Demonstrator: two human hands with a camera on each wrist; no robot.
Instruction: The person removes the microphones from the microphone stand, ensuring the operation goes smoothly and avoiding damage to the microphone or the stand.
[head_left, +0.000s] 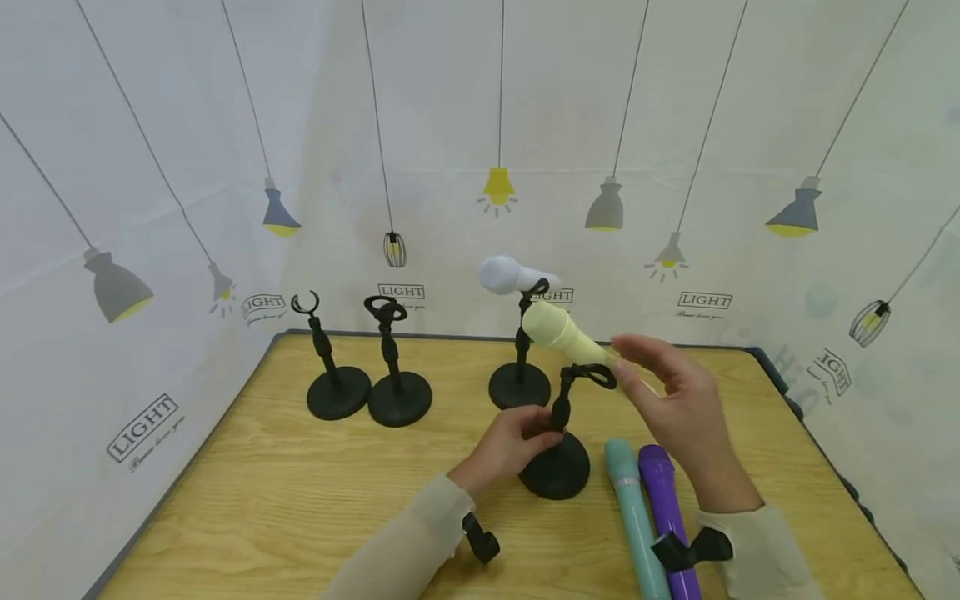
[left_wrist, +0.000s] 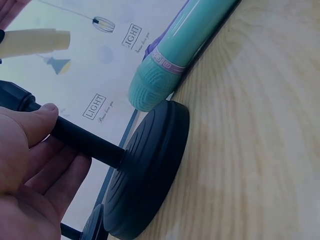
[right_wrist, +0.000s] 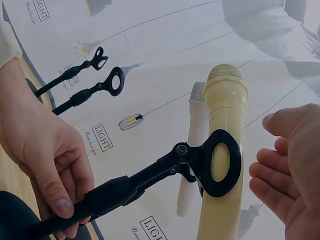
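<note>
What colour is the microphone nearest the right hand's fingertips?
Pale yellow; the microphone shows best in the right wrist view.

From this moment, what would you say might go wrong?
The yellow microphone might slip from its clip, since the right hand isn't gripping it. The black stand might tip if the left hand lets go, with that microphone slanted on top. The teal microphone and purple microphone, loose beside the base, could roll if nudged.

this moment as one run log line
left hand: grips front stand | right hand: beside yellow microphone | yellow microphone: in front stand's clip | teal microphone, purple microphone: lying on table
</note>
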